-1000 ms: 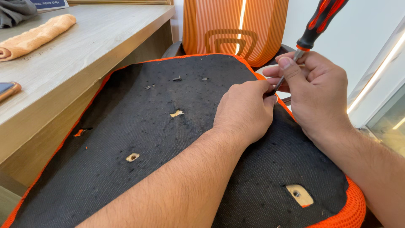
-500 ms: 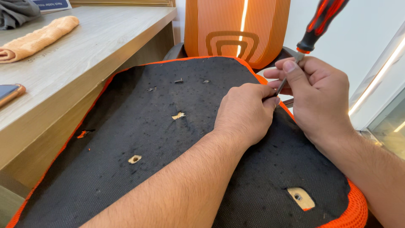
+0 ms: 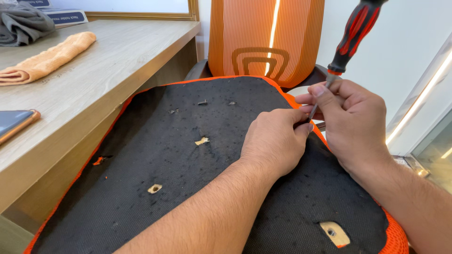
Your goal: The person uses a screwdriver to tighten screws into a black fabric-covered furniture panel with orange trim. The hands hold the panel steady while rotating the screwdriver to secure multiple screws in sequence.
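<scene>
Head view: a screwdriver (image 3: 351, 40) with a red-and-black handle stands tilted at the right far edge of the upturned black seat base (image 3: 179, 155). The right hand (image 3: 355, 124) has its grip pinched on the shaft, while the left hand (image 3: 275, 141) curls fingers together around the tip.

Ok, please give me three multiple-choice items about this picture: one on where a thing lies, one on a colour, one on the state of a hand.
1. Where does the rolled orange towel lie?
A. on the wooden desk
B. on the black seat underside
C. on the floor

2. What colours is the screwdriver handle?
A. blue and white
B. red and black
C. plain yellow

3. What does the right hand do?
A. lies flat and open
B. holds a phone
C. pinches the screwdriver shaft

Answers: 1 A, the towel rests on the desk top. 2 B, the handle has red and black stripes. 3 C, its fingertips close on the shaft, beside the left hand.
</scene>
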